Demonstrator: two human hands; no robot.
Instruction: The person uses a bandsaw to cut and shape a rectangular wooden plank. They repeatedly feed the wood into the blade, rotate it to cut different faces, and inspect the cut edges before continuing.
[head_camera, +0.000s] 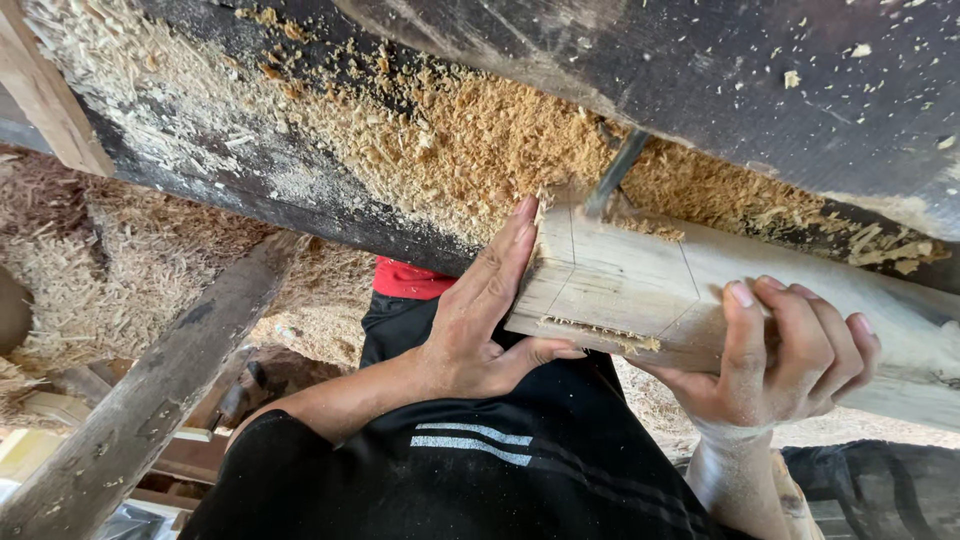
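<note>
Hands grip a pale wood block: left hand flat-pressed (pencil-lined face), right hand clasping.

Sawdust covers the dark machine bed; a grey plank leans below its left edge.
</note>
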